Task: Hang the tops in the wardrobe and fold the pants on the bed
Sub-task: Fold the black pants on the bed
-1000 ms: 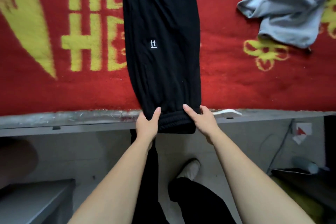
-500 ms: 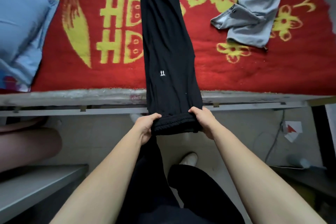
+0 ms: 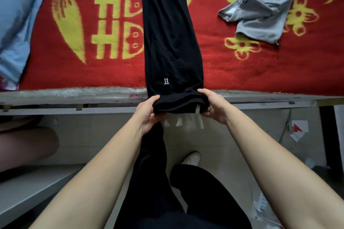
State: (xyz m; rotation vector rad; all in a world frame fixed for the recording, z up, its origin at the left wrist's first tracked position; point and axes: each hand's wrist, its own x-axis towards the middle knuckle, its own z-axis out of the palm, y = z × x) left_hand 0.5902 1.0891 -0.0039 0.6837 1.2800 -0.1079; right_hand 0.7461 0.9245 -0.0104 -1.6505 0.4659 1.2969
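Observation:
A pair of black pants (image 3: 171, 39) lies stretched lengthwise across the red bed cover (image 3: 242, 72), folded leg on leg, with a small white arrow label near the waist. Their waistband end hangs just over the bed's near edge. My left hand (image 3: 147, 111) grips the left corner of the waistband. My right hand (image 3: 214, 106) grips the right corner, and white tags hang below the band. A crumpled grey garment (image 3: 260, 11) lies on the cover at the upper right.
A light blue pillow (image 3: 16, 24) sits at the bed's left end. The grey bed frame rail (image 3: 74, 100) runs across the view. Below are a tiled floor, my black-trousered legs and white shoe (image 3: 191, 158), and a grey surface (image 3: 28, 188) at lower left.
Both hands closed on the waistband and drew it back over the bed edge toward me. The pants slid along the cover, and the view pulled back from the bed.

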